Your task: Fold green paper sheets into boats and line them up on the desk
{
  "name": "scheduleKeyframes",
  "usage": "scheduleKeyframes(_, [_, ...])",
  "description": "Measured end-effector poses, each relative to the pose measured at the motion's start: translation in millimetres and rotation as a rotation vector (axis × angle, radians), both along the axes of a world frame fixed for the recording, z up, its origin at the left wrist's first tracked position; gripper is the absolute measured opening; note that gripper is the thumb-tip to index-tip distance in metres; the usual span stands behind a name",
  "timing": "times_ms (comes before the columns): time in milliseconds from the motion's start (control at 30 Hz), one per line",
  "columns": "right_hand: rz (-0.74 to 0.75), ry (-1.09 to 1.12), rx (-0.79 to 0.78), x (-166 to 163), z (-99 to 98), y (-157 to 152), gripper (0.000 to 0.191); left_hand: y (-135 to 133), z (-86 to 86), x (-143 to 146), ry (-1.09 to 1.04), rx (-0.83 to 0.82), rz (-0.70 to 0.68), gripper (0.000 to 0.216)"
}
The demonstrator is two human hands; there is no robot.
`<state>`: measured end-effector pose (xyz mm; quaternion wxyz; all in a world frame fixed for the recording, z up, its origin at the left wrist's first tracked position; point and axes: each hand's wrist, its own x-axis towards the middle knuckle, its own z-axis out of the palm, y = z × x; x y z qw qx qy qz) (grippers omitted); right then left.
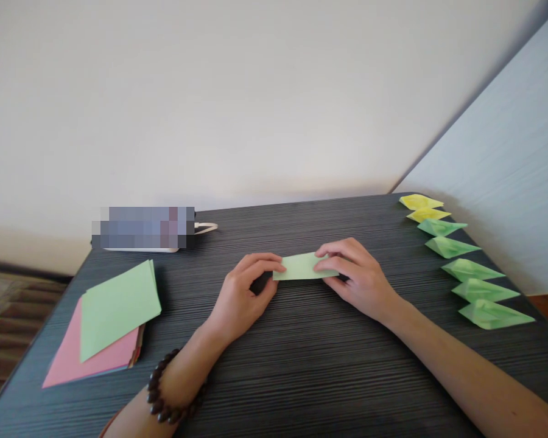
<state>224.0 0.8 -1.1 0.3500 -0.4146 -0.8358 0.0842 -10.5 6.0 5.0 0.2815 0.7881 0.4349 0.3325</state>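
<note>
A light green folded paper strip (301,266) lies on the dark striped table (301,365) at the centre. My left hand (246,292) pinches its left end with curled fingers. My right hand (354,274) presses and grips its right end, fingers bent over the paper. A dark bead bracelet (164,395) circles my left wrist.
A stack of coloured square sheets (109,322), green on top and pink beneath, sits at the left. Several folded paper pieces, two yellow (422,207) and the others green (475,286), line the right edge beside a pale wall panel. A blurred object (141,230) lies at the back left.
</note>
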Motion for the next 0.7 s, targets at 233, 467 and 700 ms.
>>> scheduleKeyframes(233, [0.149,-0.085,-0.186,4.0,-0.5,4.0,0.008,6.2,-6.1,-7.6,0.197,0.090,-0.130,0.024])
scheduleKeyframes(467, [-0.016,0.093,-0.333,4.2,0.7,-1.6,0.014,4.5,-1.5,-6.9,0.156,0.001,-0.066,0.040])
scheduleKeyframes(700, [0.014,0.153,-0.316,1.0,-0.6,-3.0,0.015,5.6,-5.8,-6.5,0.198,0.017,-0.038,0.038])
